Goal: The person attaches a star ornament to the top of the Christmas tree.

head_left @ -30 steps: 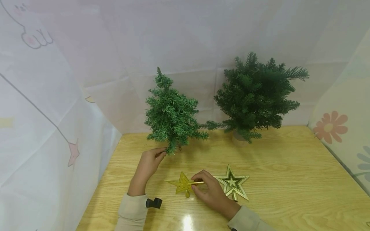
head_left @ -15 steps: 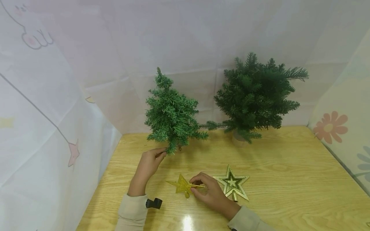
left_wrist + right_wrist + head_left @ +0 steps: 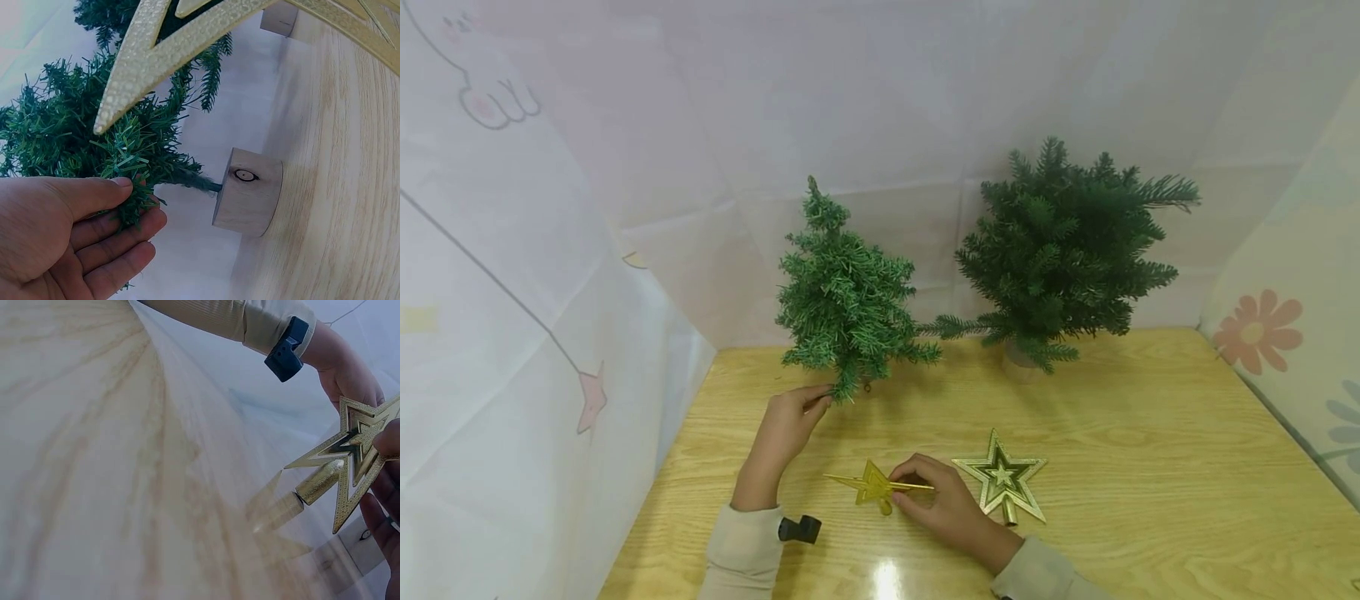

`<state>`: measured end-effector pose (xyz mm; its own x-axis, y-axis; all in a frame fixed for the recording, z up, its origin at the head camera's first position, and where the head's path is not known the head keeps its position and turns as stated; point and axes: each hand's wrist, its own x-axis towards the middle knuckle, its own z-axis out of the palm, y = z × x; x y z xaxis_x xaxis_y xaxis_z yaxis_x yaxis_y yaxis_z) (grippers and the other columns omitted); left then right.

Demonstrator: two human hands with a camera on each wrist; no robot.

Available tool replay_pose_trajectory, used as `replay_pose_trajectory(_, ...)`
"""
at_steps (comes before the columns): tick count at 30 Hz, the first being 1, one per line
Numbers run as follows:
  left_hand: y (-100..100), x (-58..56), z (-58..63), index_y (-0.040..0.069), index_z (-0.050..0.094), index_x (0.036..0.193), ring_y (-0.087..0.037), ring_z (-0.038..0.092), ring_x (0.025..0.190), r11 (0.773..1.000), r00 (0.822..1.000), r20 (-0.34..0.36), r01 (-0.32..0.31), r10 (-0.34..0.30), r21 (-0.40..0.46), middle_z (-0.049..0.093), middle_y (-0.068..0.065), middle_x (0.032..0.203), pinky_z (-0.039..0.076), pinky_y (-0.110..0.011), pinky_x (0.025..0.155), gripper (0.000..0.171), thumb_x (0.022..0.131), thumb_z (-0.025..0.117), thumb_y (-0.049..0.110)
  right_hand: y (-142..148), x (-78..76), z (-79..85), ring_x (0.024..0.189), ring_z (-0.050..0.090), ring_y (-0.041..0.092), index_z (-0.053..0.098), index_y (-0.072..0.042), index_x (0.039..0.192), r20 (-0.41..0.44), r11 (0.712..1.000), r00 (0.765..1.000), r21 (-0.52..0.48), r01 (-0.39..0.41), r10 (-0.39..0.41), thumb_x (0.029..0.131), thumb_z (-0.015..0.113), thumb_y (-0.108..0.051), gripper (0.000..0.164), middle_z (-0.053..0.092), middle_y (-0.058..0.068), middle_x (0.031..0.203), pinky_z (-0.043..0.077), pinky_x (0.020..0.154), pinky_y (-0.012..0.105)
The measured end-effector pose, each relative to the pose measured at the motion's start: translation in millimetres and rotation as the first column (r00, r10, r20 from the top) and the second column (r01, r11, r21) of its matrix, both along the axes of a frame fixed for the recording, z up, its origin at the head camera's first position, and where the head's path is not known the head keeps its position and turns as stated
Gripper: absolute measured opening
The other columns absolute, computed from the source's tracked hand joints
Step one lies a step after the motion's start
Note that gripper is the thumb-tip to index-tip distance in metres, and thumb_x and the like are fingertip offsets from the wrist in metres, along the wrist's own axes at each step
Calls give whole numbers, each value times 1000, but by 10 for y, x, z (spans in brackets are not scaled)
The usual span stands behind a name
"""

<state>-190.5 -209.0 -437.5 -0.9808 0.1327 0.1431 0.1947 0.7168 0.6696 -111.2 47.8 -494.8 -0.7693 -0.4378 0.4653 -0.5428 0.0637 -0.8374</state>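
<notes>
My left hand [image 3: 784,429] pinches a low front branch tip of the smaller green Christmas tree [image 3: 848,292], thumb against fingers. In the left wrist view that tree's round wooden base [image 3: 249,194] shows a dark knot. In front of the tree, my right hand [image 3: 946,510] pinches a gold star tree topper [image 3: 871,483] by one point. Its short tube socket [image 3: 319,481] points down toward the tabletop in the right wrist view. A second gold star topper [image 3: 1001,475] lies flat just right of the right hand.
A larger, darker Christmas tree [image 3: 1060,250] stands at the back right on its own wooden base [image 3: 1021,364]; one long branch reaches toward the smaller tree. Printed cloth [image 3: 880,100] hangs behind and along both sides of the wood-grain table [image 3: 1150,467].
My right hand has come slightly down toward the near edge with the star topper, whose tilt shifts a little. The left hand stays on the branch tip; the trees and the second star are still.
</notes>
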Motion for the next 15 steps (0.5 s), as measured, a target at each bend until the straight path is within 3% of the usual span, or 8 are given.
replay_pose_trajectory(6,-8,-5,-9,10,64,129,-22,68,99,1000,1000,9,-2,2,4,68,-12,118,57,-42,80,34,98,62,22,-5,0,-29,97,66,23,64,-11,107,61,1000,998,27,10,-11,90,70,-2,21,65,1,104,56,85,45)
replay_pose_trajectory(15,-10,-5,-6,10,65,129,-22,68,100,1000,1000,3,-3,4,-2,68,-10,119,57,-42,81,34,98,61,24,-4,3,-11,96,66,23,64,-9,108,49,1000,999,30,6,-8,89,70,1,22,65,3,104,56,84,42)
